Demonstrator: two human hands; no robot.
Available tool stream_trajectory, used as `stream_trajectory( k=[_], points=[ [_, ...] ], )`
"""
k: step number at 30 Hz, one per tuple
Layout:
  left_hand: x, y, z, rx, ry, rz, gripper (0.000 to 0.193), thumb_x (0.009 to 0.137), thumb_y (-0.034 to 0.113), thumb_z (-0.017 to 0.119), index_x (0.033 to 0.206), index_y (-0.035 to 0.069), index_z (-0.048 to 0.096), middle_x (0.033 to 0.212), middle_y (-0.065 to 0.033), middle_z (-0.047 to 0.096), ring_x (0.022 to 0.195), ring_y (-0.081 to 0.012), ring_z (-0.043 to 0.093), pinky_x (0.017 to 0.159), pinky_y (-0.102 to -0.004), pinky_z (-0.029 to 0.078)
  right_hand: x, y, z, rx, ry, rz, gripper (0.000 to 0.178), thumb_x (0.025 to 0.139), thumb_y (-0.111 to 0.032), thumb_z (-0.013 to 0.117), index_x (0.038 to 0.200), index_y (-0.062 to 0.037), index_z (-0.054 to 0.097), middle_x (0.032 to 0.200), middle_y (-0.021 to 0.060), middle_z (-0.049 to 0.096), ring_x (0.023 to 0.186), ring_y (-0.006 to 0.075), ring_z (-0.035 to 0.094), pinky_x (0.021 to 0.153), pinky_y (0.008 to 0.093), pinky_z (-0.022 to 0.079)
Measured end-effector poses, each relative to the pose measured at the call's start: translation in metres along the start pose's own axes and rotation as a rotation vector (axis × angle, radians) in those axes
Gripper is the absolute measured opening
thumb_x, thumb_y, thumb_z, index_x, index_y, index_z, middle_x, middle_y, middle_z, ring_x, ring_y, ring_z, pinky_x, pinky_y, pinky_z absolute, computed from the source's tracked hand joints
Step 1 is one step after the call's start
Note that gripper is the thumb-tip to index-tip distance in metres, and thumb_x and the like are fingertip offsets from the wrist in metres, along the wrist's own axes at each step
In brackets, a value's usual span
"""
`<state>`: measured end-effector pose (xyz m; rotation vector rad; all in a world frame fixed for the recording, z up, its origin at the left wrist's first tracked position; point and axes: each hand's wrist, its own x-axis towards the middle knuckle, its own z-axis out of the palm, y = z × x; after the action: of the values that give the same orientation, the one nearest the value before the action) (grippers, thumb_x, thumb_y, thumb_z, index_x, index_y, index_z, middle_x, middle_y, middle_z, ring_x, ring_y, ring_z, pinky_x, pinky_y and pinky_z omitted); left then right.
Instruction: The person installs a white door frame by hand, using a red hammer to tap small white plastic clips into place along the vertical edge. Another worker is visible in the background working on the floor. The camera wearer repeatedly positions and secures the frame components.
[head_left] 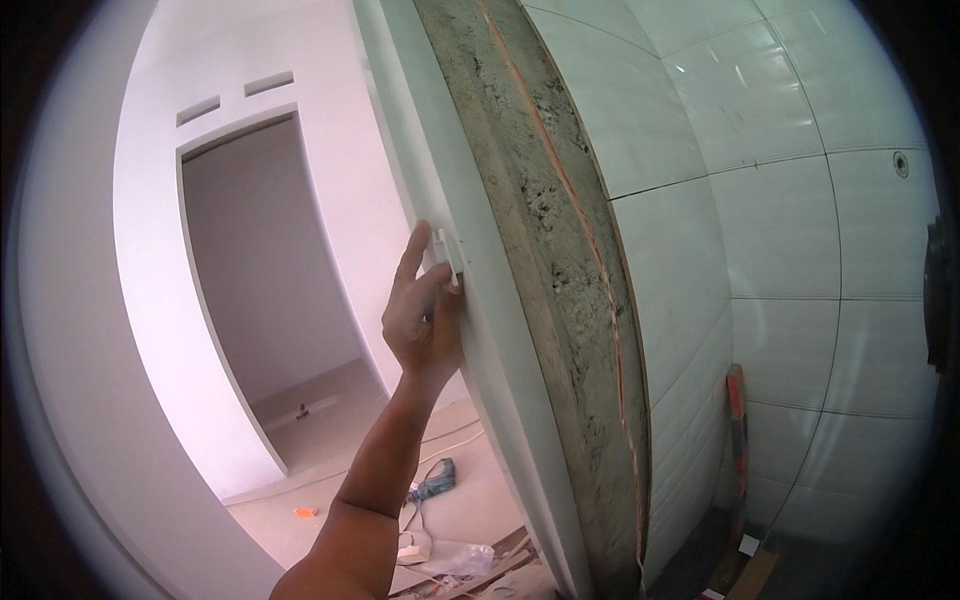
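Note:
My left hand (425,310) reaches up from the lower edge to the white door frame (495,330). Its thumb and bent fingers close round a small white plate-like piece (441,243), held against the frame's edge. One finger stretches upward beside that piece. The fingers hide part of it, so its exact kind does not show. Directly right of the frame runs a strip of rough grey mortar (560,270) with a thin reddish line along it. My right hand is not in view.
White tiles (770,230) cover the walls at right, where a red-and-black bar (738,440) leans. Left is a white wall with a doorway (275,270). On the floor lie a blue-grey power tool (433,482), a cable, an orange piece (305,512) and a clear plastic bag (460,558).

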<state>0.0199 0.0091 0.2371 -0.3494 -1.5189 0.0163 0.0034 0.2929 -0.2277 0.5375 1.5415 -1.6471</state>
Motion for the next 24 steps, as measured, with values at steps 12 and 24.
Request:
stream_trajectory(
  k=[12,24],
  points=[
    [-0.001,-0.001,0.001,-0.145,0.008,0.046,0.022,0.093,-0.004,0.059,0.112,-0.007,0.07,0.151,-0.0321,0.044,0.101,-0.0214,0.072,0.074,-0.028,0.058,0.007,-0.027,-0.004,-0.022,0.016,-0.094,0.032,0.105,-0.022,0.056,0.135,-0.0102,0.051,0.124,0.012,0.053,0.108,0.0313,0.052,0.086,0.0469,0.043],
    [-0.003,0.002,0.001,-0.202,0.007,-0.011,0.029,0.09,-0.004,0.064,0.118,-0.003,0.072,0.155,-0.0257,0.043,0.092,-0.0178,0.072,0.076,-0.0303,0.059,0.005,-0.049,-0.006,-0.028,0.055,-0.196,0.025,0.104,-0.02,0.057,0.125,-0.0082,0.052,0.109,0.0098,0.055,0.092,0.0261,0.052,0.076,0.0419,0.043]
  ],
)
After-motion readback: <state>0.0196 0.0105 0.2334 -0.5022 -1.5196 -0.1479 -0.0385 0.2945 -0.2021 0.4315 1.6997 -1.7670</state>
